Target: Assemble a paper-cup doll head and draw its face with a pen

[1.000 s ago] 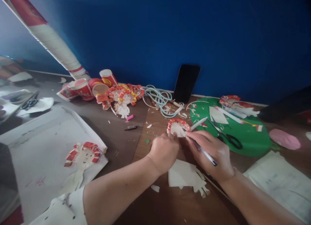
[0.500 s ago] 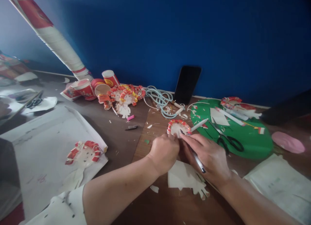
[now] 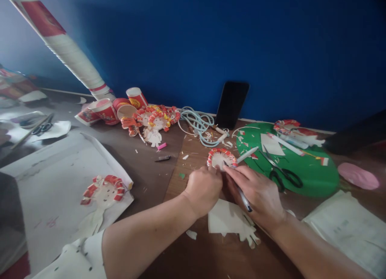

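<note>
Seemingly for steadiness, in the head view the left hand (image 3: pixel 205 190) is pressing its curled fingers at the near edge of a round paper cutout (image 3: pixel 216 160), which is lying just ahead of both hands on the table (image 3: pixel 177 251); whether those fingers are pinching it, I cannot tell. The right hand (image 3: pixel 261 192) is gripping a slim pen (image 3: pixel 245 202), fingers closed around the barrel, forefinger reaching forward, probably for control, over the cutout's white middle. Red, crinkled paper segments are ringing that smooth disc. Nearer the person, a thin white sheet (image 3: pixel 221 218) is showing a jagged edge against brown wood grain. Rightward, black-handled scissors (image 3: pixel 292 177) are resting on a smooth green disc (image 3: pixel 319 180). A flat black phone (image 3: pixel 232 106) is leaning against the blue wall (image 3: pixel 181 46), presumably to stand upright.
</note>
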### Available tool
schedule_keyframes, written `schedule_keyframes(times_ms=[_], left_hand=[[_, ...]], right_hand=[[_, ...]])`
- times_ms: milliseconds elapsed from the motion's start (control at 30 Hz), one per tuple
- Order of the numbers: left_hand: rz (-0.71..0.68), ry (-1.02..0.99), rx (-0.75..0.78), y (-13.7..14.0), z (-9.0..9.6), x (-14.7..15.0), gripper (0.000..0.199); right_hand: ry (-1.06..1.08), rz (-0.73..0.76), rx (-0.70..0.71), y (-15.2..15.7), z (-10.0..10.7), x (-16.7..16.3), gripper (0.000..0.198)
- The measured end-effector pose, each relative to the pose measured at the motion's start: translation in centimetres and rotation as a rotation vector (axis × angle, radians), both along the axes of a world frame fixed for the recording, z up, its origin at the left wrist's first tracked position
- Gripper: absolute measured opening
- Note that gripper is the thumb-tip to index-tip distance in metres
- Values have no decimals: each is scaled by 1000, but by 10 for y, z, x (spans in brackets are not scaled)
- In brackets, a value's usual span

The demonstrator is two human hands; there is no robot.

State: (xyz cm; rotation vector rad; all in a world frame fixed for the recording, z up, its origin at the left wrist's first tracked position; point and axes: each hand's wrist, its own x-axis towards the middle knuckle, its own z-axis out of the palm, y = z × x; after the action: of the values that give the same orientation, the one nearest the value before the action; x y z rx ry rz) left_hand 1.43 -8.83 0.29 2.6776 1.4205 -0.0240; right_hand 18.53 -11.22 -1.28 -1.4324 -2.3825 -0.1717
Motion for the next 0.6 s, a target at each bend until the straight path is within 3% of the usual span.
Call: schedule_keyframes(times_ms=[600], left_hand=[[-6, 15, -18, 0, 3, 0, 32]], right_hand=[[-18, -17, 20, 1, 3, -3, 37]])
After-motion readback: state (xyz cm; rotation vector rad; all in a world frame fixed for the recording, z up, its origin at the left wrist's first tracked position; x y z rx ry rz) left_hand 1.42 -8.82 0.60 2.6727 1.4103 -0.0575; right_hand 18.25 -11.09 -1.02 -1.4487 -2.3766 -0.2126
